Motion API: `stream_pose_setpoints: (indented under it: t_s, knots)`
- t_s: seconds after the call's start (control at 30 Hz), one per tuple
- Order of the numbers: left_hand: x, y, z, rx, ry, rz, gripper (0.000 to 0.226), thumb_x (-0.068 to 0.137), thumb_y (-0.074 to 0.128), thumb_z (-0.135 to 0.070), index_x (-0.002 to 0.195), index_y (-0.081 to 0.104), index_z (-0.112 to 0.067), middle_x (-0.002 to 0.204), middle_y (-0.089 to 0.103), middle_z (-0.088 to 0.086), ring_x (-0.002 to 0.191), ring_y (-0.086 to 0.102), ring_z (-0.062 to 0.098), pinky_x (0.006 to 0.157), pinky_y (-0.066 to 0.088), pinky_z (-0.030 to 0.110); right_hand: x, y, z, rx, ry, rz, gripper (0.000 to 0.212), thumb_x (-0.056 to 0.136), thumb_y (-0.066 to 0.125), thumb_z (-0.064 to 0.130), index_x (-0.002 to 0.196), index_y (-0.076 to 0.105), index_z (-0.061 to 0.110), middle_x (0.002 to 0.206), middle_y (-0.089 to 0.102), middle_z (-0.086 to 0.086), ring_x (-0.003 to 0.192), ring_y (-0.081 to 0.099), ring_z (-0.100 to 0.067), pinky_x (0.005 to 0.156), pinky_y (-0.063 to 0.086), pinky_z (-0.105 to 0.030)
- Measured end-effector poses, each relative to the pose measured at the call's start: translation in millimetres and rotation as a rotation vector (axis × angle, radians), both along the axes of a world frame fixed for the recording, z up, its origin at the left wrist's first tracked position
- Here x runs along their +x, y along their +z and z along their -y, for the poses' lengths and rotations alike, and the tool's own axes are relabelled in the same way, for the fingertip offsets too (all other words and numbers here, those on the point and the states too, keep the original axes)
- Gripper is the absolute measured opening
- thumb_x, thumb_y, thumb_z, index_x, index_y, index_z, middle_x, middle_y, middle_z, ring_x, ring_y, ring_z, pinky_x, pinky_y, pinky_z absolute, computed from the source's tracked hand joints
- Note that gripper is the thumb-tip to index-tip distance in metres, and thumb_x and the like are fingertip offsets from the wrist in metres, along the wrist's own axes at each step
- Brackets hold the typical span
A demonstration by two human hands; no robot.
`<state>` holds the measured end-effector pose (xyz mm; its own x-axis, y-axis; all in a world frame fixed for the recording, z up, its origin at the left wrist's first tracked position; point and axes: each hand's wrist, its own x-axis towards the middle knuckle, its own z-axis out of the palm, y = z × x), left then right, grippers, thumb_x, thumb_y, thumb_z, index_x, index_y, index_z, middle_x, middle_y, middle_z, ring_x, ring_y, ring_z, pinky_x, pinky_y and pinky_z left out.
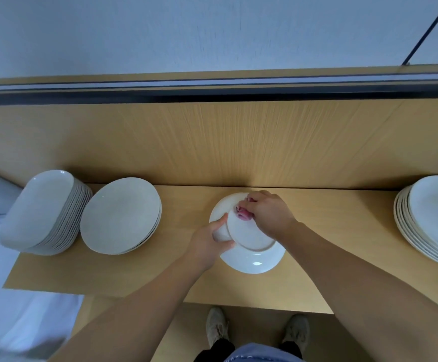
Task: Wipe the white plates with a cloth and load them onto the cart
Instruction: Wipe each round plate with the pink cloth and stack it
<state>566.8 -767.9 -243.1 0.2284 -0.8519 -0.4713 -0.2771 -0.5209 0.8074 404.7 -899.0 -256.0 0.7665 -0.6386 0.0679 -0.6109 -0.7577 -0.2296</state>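
I'm seeing the left grip [210, 241] clamping the rim of a glossy white plate [254, 237], underside up over the worktop [134, 278]; the right grip [270, 212] is pinching a pink cloth [242, 213] against it.

The upturned round white ceramic plate [254, 246] is glazed and smooth, with a bright glint on its near rim. The crumpled pink cloth [242, 215] on it looks soft and matt. Under the plate, the light-yellow wooden tabletop [134, 273] is smooth, satin and finely grained. Left of the plate, the stack of round speckled grey-white plates [120, 215] looks matt; right of it, the stack of white oval plates [432, 218] shines
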Motion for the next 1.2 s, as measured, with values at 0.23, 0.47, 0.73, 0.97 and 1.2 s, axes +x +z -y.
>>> stream_pose_setpoints:
  t_s: [0.23,0.47,0.73,0.97,1.2]
  knots:
    - [-1.0,-3.6,-3.9,-0.003,0.009,0.022,0.072,0.08,0.077,-0.02,0.143,0.043,-0.031,0.142,0.045,-0.009,0.13,0.042,0.015,0.108,0.042,0.04,-44.4,-10.4,-9.6,0.101,-0.098,-0.087,0.021,0.07,0.071,0.003,0.071,0.059,0.02,0.08,0.05,0.002,0.069,0.048,-0.021,0.06,0.037,-0.024]
    - [-7.6,0.1,-9.2,-0.01,0.053,-0.009,0.073,0.079,0.078,-0.015,0.143,0.045,-0.028,0.145,0.044,-0.005,0.13,0.043,0.018,0.107,0.043,0.04,-59.8,4.7,-52.8,0.152,0.111,-0.178,0.021,0.069,0.073,0.011,0.073,0.065,0.03,0.072,0.053,0.004,0.058,0.05,-0.019,0.053,0.036,-0.023]
    - [-23.3,40.2,-9.0,-0.063,0.192,-0.037,0.072,0.067,0.084,-0.025,0.126,0.044,-0.028,0.116,0.06,-0.007,0.104,0.059,0.015,0.083,0.053,0.034,-68.8,40.0,-38.4,0.161,0.095,0.071,0.035,0.081,0.063,0.006,0.109,0.069,0.025,0.094,0.063,0.001,0.084,0.057,-0.024,0.066,0.049,-0.031]
    - [-44.6,67.1,-8.5,-0.083,0.286,-0.151,0.05,0.068,0.072,-0.028,0.116,0.063,-0.018,0.106,0.072,0.0,0.097,0.069,0.02,0.085,0.056,0.051,-81.0,84.4,-12.8,0.085,0.111,0.208,0.042,0.086,0.057,0.002,0.122,0.067,0.022,0.105,0.064,-0.003,0.097,0.058,-0.026,0.076,0.049,-0.03]
    - [-75.1,108.5,-5.1,-0.185,0.256,0.134,0.03,0.076,0.068,-0.019,0.104,0.058,-0.027,0.098,0.068,-0.01,0.092,0.065,0.014,0.083,0.055,0.042,-83.7,113.9,-4.8,0.065,0.172,0.268,0.044,0.085,0.053,0.0,0.119,0.068,0.023,0.106,0.063,0.001,0.096,0.055,-0.019,0.073,0.037,-0.019]
